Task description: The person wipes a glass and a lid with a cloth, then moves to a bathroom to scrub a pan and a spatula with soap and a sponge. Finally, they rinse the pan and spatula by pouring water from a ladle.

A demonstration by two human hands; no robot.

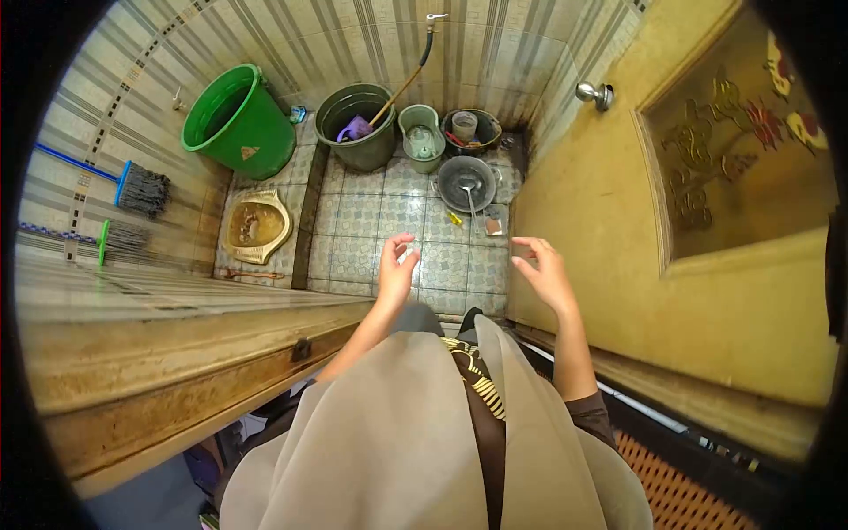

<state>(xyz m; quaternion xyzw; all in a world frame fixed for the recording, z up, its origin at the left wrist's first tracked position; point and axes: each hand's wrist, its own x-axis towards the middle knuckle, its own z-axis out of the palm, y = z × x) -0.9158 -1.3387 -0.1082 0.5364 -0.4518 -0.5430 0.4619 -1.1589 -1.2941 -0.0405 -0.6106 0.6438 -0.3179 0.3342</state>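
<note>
My left hand (398,267) hangs in the air over the tiled floor, fingers curved and apart, holding nothing. My right hand (541,269) is raised beside the yellow door, also empty, its thumb apart from the fingers. Beyond the hands, a dark metal pan (453,183) with a ladle in it sits on the floor. A small clear packet (496,220) lies nearest my right hand, and a small yellow item (454,218) is left of it. Neither hand touches any of these.
A green bucket (256,141), a dark bucket (373,157), a pale green tub (422,162) and a black basin (488,141) line the back. A squat toilet (284,231) is at left, near two brushes. An open door (583,194) bounds the right side.
</note>
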